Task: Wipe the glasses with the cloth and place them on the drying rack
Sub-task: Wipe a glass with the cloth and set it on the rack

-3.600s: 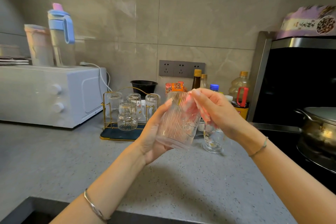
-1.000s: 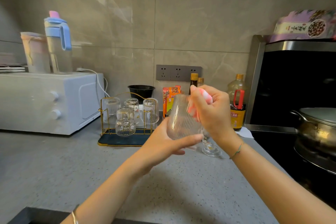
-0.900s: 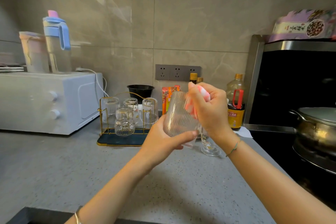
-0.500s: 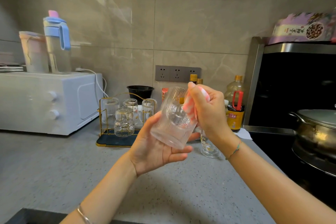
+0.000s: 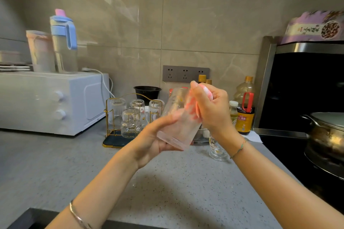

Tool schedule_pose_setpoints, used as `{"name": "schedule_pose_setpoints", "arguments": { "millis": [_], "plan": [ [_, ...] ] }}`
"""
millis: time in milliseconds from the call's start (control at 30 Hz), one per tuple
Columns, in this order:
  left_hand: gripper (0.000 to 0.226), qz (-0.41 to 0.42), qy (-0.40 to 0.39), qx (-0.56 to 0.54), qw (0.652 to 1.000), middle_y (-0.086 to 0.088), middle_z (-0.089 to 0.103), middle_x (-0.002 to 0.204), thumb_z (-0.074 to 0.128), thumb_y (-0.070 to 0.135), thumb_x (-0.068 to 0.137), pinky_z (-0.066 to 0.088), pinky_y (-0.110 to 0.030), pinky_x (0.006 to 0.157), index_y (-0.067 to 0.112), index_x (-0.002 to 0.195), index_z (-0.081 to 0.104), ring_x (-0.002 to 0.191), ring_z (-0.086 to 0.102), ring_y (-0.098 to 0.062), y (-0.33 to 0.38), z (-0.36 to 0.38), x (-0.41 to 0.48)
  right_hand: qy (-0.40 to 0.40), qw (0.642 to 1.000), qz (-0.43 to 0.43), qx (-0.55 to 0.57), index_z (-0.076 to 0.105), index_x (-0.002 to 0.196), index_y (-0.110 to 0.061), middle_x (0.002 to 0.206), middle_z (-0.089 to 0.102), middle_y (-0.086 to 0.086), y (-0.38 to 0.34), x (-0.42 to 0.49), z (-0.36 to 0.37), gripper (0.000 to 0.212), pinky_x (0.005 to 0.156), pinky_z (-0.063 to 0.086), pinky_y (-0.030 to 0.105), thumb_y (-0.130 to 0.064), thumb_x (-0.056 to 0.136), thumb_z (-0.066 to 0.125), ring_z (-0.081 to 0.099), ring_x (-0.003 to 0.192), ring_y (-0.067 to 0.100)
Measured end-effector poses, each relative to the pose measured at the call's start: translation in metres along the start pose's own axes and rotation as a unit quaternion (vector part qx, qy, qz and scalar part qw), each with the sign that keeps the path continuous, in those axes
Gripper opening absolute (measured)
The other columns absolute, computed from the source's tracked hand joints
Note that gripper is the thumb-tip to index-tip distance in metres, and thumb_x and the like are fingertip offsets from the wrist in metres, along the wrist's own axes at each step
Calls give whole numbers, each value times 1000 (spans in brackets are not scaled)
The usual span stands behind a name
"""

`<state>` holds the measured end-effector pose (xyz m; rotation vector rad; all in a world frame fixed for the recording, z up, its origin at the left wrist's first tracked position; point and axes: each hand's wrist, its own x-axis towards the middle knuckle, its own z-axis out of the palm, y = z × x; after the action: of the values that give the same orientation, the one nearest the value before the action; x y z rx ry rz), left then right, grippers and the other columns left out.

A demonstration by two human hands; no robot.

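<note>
Surveying the head view, one ribbed glass (image 5: 176, 122) is found held above the countertop (image 5: 176, 182) near frame centre, tilted with its base towards 6 o'clock and its mouth towards 12 o'clock. Its outline is smeared by motion blur, so the ribbing is hard to make out. The left hand (image 5: 154, 141) is wrapped round the lower wall and base, gripping it. The right hand (image 5: 210, 109) is closed round one pink cloth (image 5: 205, 91), which is pushed into the mouth of the glass. Pink is seen through the wall, but how deep the cloth reaches cannot be told.

At 9 o'clock of the held glass, one gold wire drying rack (image 5: 109, 117) is set on the counter, its right side hidden behind the left hand. Four glasses are counted on it, apparently inverted: the left rear glass (image 5: 117, 108), middle rear glass (image 5: 137, 105), right rear glass (image 5: 155, 108) and front glass (image 5: 130, 122). One loose glass (image 5: 217, 151) stands on the counter at 4 o'clock of the held glass, its upper part hidden by the right wrist.

One white oven (image 5: 46, 102) at 9 o'clock is cut off by the frame edge. One large bottle (image 5: 244, 96) at 2 o'clock is noted among others that are partly hidden by the right hand, so their count is not given. One pot (image 5: 327, 132) at 3 o'clock is cut off.
</note>
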<state>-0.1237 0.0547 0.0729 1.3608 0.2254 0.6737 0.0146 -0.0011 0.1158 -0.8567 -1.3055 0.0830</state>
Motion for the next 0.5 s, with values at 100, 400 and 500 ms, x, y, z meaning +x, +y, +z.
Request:
{"name": "schedule_pose_setpoints", "arguments": {
  "millis": [100, 400, 500],
  "plan": [
    [76, -83, -118, -269, 952, -19, 65, 110, 88, 46, 57, 60, -39, 68, 7, 119, 66, 83, 64, -33, -11, -7, -1, 36, 989, 105, 100, 54, 58, -8, 42, 53, -5, 2, -4, 6, 44, 35, 34, 14, -24, 99, 52, 44, 33, 4],
    [71, -131, -48, -256, 957, -24, 63, 119, 78, 56, 66, 60, -38, 66, 4, 114, 71, 80, 66, -31, -27, -32, -9, 111, 949, 290, 59, 60, 71, -12, 45, 47, 1, 43, -21, -8, 49, 32, 31, 19, -47, 100, 40, 39, 32, 11],
    [71, -153, 49, -215, 963, -26, 61, 127, 51, 65, 80, 59, -39, 68, 9, 120, 68, 83, 67, -33, -36, -43, -12, 58, 909, 403, 94, 51, 72, -7, 41, 43, 0, 64, -39, -9, 49, 32, 26, 14, -40, 103, 35, 37, 30, 10]
  ]
}}
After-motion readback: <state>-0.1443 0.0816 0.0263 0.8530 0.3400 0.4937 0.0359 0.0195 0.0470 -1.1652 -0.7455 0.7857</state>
